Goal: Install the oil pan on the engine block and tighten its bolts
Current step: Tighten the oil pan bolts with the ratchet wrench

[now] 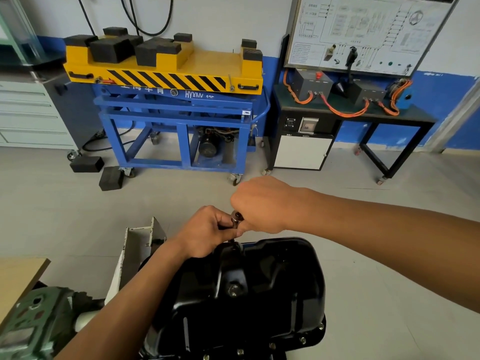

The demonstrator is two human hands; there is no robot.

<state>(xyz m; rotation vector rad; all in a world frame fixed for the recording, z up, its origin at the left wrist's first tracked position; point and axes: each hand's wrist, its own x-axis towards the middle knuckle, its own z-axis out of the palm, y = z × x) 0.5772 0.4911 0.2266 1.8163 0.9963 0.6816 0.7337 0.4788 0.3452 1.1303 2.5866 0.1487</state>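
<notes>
The oil pan [259, 294] is glossy black pressed steel with rounded ribs and a deep sump. It sits low in the middle of the view, mouth down, with a hex drain plug [233, 291] on its side and small bright flange bolts [302, 340] along its near rim. At its far edge a socket wrench [237, 219] with a chrome collar stands upright, its dark shank reaching down to the flange. The left hand [207, 231] pinches the shank just under the collar, and the right hand [261, 203] is a fist curled over the wrench's top. A white sheet-metal bracket [137, 245] stands left of the pan, with a green-painted casting [28, 323] and a tan counter [15, 274] corner further left. The floor [389, 255] is pale grey tile. Against the blue-and-white wall stands a blue-framed lift table [166, 100] with a yellow top, black hazard stripes and black foam blocks. It is lettered "HYXN", partly unreadable. To its right is a wiring-diagram board [363, 32] above orange cables [345, 110].
</notes>
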